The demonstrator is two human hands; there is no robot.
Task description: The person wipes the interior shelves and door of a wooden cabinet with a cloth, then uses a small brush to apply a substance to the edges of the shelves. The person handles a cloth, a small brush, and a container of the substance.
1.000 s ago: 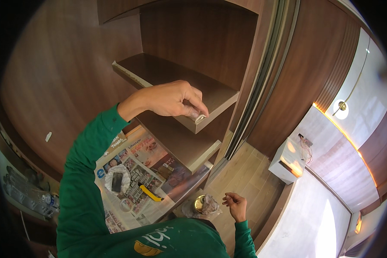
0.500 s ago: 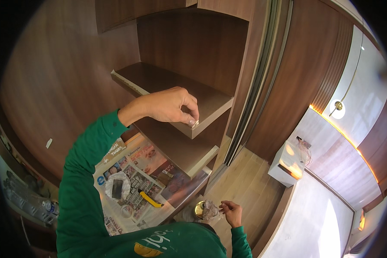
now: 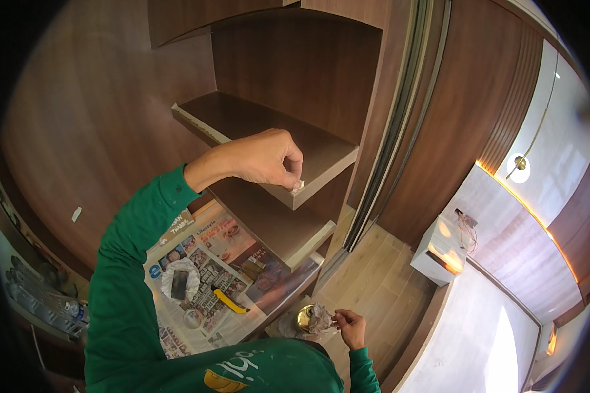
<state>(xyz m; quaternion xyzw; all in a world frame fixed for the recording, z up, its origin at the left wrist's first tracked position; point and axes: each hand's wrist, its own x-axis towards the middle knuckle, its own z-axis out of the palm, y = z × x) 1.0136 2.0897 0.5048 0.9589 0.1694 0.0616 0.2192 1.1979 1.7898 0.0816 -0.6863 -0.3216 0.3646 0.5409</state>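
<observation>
My left hand is pinched over the front corner of the upper brown shelf. Between thumb and fingertips is a small white scrap, pressed against the shelf's pale edge; whether it is cloth or tape I cannot make out. Low on the right, my right hand has its fingers drawn together beside a crumpled greyish cloth. They seem to touch the cloth's edge, but what is in them is too small to tell. Against the cloth stands an open gold-coloured can.
Below lies a lower shelf with a pale front edge. Newspaper covers the surface beneath, bearing a yellow-handled tool, a dark block on white cloth and a clear round item. Sliding-door tracks rise at the right.
My right hand has shifted slightly left, up to the crumpled cloth. The left hand stays at the shelf corner, its fingers slightly turned, with more of the white scrap showing.
</observation>
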